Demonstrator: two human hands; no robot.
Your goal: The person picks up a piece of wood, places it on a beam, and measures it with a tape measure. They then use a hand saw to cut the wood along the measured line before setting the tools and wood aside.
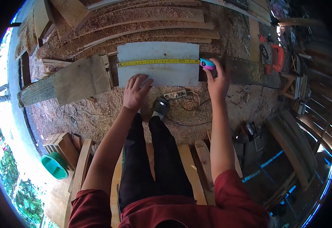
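Note:
A pale, whitish rectangular board [162, 76] lies across a long dark plank [242, 70] in front of me. Along its length stretches the yellow blade of a tape measure [207, 64], whose case is blue and pink. My right hand [217, 80] grips that case at the board's right end. The blade's tip reaches the board's left edge. My left hand [135, 91] rests on the board's near edge, left of its middle, with fingers bent over the surface and the blade just beyond them. Whether those fingertips press anything besides the board cannot be made out.
A brown wooden panel [80, 79] lies on the plank at left. An orange power tool [275, 57] sits at the right end. Shavings-covered boards [147, 30] stretch behind. A power strip [174, 94] with cords lies on the floor near my feet. A green container [54, 166] stands lower left.

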